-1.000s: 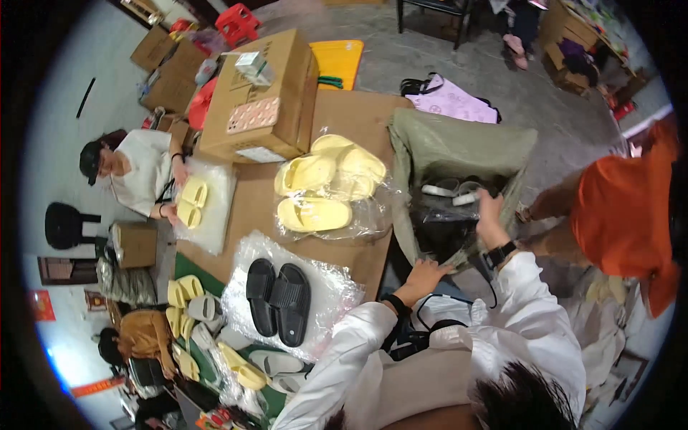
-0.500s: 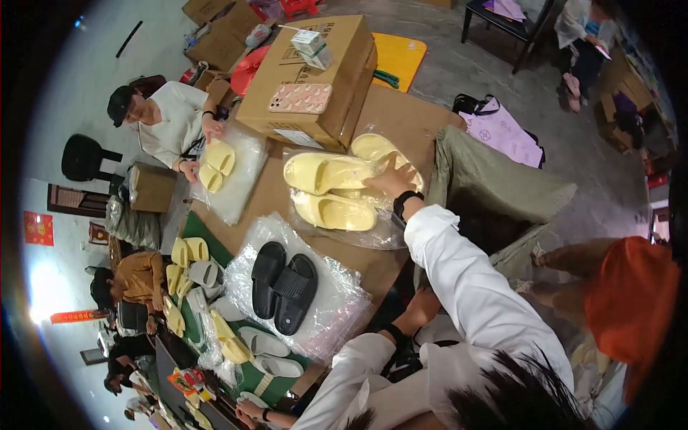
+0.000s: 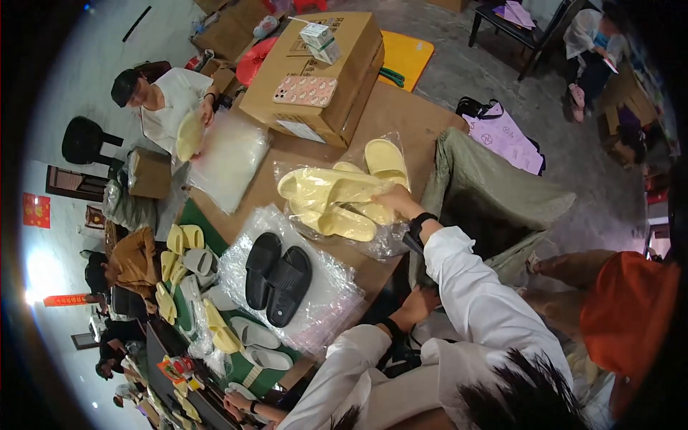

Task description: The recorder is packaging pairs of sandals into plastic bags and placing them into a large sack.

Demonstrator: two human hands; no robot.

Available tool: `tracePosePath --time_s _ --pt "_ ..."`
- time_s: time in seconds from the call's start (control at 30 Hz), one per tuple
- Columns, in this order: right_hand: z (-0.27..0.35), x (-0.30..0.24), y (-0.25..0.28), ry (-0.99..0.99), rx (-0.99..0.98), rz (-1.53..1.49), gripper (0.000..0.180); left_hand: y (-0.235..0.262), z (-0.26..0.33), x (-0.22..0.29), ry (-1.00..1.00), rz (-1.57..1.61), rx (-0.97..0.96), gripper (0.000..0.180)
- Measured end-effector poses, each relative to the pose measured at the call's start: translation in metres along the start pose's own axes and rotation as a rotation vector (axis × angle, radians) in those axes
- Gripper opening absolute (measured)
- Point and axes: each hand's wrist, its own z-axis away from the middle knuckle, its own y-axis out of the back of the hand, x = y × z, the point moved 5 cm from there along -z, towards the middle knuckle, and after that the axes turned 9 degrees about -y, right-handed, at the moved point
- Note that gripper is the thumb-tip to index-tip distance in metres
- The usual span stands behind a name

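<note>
Several pale yellow slippers [image 3: 322, 186] in clear plastic bags lie on the brown table. My right hand [image 3: 398, 202] is closed on the near edge of these bagged slippers, thumb and fingers pressed together. At the rim of a grey-green woven sack [image 3: 512, 168], my left hand [image 3: 419, 304] has its fingers curled at the sack's edge, partly hidden. The sack stands upright with its mouth gaping beside the table. To the left of the yellow slippers, a pair of black slippers [image 3: 288, 285] rests on a stack of clear plastic bags [image 3: 333, 304].
A cardboard box [image 3: 358, 93] with a phone [image 3: 304, 92] and a drink carton [image 3: 320, 43] stands at the table's far end. Across the table, a co-worker [image 3: 165, 107] holds a yellow slipper [image 3: 189, 135]. Yellow and grey slippers [image 3: 258, 332] lie at left. Another person's hand [image 3: 236, 407] shows below.
My right hand's spread fingers have closed on the bagged yellow slippers, which have shifted and tilted. The co-worker has lifted yellow slippers off the plastic bags toward the body.
</note>
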Motion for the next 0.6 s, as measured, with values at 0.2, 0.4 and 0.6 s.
tracePosePath --time_s 0.2,0.4,0.6 --pt "0.013 0.014 -0.027 0.151 -0.236 -0.349 0.032 -0.025 -0.001 -0.020 0.203 0.078 -0.368 0.035" --pt "0.114 -0.021 0.005 -0.084 -0.479 -0.762 0.040 -0.008 -0.004 -0.011 0.222 -0.091 -0.440 0.026" --pt "0.213 0.052 0.126 0.446 -0.478 -0.506 0.044 0.013 -0.004 -0.013 0.267 0.170 -0.052 0.036"
